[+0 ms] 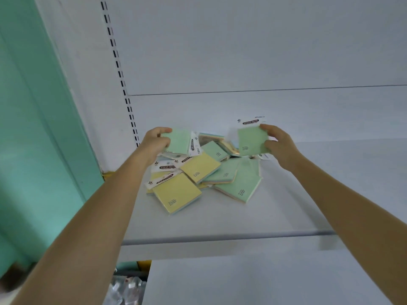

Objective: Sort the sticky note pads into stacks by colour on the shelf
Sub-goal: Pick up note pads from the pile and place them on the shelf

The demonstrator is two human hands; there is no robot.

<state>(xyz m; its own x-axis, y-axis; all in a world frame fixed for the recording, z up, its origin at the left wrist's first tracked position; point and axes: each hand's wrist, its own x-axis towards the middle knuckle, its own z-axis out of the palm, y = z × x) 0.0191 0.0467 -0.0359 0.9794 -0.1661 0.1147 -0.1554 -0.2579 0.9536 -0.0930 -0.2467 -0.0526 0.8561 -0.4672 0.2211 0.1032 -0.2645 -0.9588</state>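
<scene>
Above the jumbled heap of square yellow and green sticky note pads (199, 170) on the white metal shelf (297, 205): left hand (155, 143) pinches one wrapped green pad (177, 140); right hand (280, 146) pinches a second green pad (252, 139); best stack both squared, clear of the heap.

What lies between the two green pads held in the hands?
In the head view, the back of the jumbled pile lies there: a tilted green pad and another pad's edge behind it.
</scene>
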